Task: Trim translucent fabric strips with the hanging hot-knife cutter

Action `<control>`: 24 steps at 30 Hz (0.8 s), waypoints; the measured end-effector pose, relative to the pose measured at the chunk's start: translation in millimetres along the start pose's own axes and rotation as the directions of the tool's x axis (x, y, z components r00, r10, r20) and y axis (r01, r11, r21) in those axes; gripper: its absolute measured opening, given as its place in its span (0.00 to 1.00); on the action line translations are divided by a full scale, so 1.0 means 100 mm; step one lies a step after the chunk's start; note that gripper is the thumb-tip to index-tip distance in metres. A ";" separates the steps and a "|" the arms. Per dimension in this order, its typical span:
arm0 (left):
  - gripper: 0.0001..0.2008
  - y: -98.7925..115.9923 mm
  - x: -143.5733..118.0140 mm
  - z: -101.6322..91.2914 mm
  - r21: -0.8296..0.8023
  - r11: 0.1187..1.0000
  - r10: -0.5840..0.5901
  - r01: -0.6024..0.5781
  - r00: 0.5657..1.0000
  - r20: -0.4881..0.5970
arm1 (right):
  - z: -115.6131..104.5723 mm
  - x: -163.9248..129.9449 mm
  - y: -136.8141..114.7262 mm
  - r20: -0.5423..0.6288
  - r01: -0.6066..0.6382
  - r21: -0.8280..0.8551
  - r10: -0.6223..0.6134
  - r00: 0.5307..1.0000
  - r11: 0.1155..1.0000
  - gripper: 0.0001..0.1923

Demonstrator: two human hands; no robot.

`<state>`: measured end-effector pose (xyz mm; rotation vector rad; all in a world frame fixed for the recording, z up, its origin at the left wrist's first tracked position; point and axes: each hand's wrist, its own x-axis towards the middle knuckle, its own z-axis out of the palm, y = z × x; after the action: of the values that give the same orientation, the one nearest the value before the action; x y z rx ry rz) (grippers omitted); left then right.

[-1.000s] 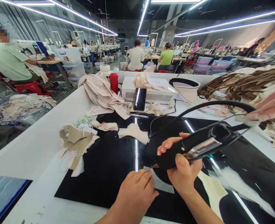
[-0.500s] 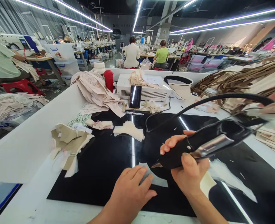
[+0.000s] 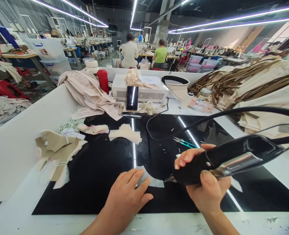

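Note:
My right hand (image 3: 207, 187) grips a black corded hand tool (image 3: 228, 158) with a metal lever; its pointed tip sits low over the black glossy work surface (image 3: 97, 166). My left hand (image 3: 125, 197) lies flat, fingers apart, pressing a pale fabric piece (image 3: 150, 179) onto that surface just left of the tool's tip. The tool's black cable (image 3: 223, 112) arcs up to the right and out of view.
Bundled beige fabric pieces (image 3: 57, 151) lie at left; smaller cream pieces (image 3: 125, 133) and teal snips (image 3: 185, 142) are beyond my hands. A phone (image 3: 132, 98) leans on a white box (image 3: 139, 91); a red bottle (image 3: 102, 81) and fabric stacks (image 3: 257, 85) stand behind. People sit at far tables.
The view has swung right, so everything slid left. The tool and my right hand dropped slightly lower; teal snips came into view. My left hand still presses the fabric.

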<state>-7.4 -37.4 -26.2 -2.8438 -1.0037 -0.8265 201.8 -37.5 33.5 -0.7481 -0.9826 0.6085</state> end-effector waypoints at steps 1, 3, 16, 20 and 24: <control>0.17 0.00 0.01 -0.01 0.001 1.000 0.004 -0.004 1.000 -0.006 | -0.01 -0.01 0.01 0.004 -0.001 -0.003 0.001 1.000 1.000 0.21; 0.18 0.00 0.01 -0.01 -0.001 1.000 0.010 -0.010 1.000 -0.013 | -0.02 -0.02 0.03 0.014 0.004 -0.006 -0.004 1.000 1.000 0.21; 0.15 0.01 0.00 0.00 -0.017 1.000 0.006 -0.006 1.000 0.000 | -0.03 -0.06 0.03 0.010 -0.012 -0.060 0.013 1.000 0.998 0.23; 0.14 0.00 0.01 0.00 -0.023 1.000 0.001 -0.001 1.000 0.010 | -0.03 -0.06 0.02 0.026 -0.015 -0.065 0.016 1.000 0.998 0.18; 0.14 0.00 0.01 0.00 -0.026 1.000 0.007 -0.007 1.000 0.019 | 0.00 -0.07 -0.04 0.007 -0.003 -0.004 0.003 1.000 1.000 0.20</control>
<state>-6.7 -36.9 -25.9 -2.8811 -0.9915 -0.8195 199.1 -45.6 33.2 -0.7516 -0.9892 0.6128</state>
